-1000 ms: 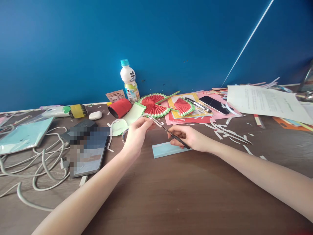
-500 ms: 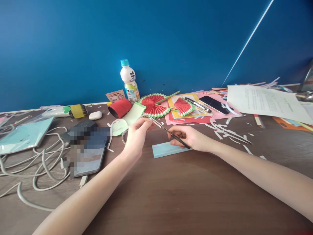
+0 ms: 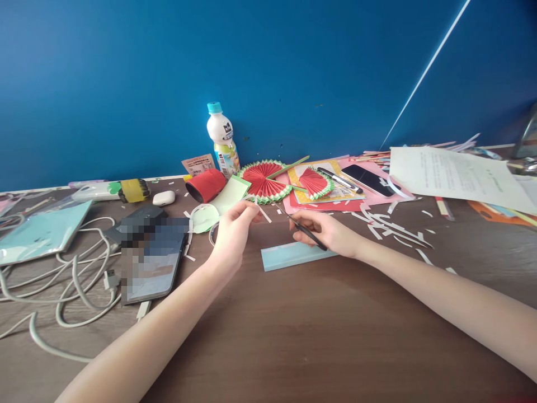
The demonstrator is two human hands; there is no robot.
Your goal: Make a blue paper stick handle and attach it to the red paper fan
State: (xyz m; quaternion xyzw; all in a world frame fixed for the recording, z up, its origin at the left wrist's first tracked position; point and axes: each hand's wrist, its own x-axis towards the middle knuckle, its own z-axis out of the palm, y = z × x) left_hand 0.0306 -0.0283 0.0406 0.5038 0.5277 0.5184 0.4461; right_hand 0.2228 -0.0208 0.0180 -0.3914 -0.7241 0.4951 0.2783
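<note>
My left hand (image 3: 235,226) is closed, with thumb and fingertips pinching a thin white strip of tape (image 3: 263,212) whose end sticks out to the right. Part of a tape roll (image 3: 213,233) shows just behind that hand's left side. Black-handled scissors (image 3: 310,234) are in my right hand (image 3: 321,228), their slim blades pointing up and left toward the strip, apart from it. Fingers hide much of the handles. A folded light-blue paper strip (image 3: 289,257) lies on the table below, partly covered by my right hand.
Red-green paper fans (image 3: 264,180), a bottle (image 3: 224,140), a red tube (image 3: 205,186) and a pen (image 3: 340,180) stand or lie behind. White scraps (image 3: 380,224) and a printed sheet (image 3: 457,174) are right. At left are a phone (image 3: 157,263) and cables (image 3: 75,280).
My right hand and the scissors have drawn back slightly to the right, away from my left fingers. The strip's free end now hangs beyond my left fingertips.
</note>
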